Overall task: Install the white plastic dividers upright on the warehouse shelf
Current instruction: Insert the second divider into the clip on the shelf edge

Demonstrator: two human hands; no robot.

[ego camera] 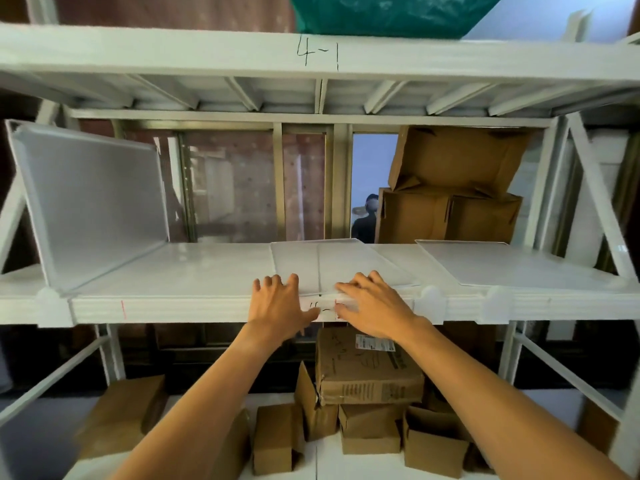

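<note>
A white plastic divider lies flat in the middle of the white shelf. My left hand rests on its near left edge with fingers spread. My right hand curls over its near right edge at the shelf's front lip, fingers on top and thumb below. One divider stands upright, leaning a little, at the shelf's left end. Another divider lies flat at the right.
Brown cardboard boxes are stacked at the back right of the shelf. More boxes sit on the level below. White clips stick up on the front lip. The upper shelf beam is marked 4-1.
</note>
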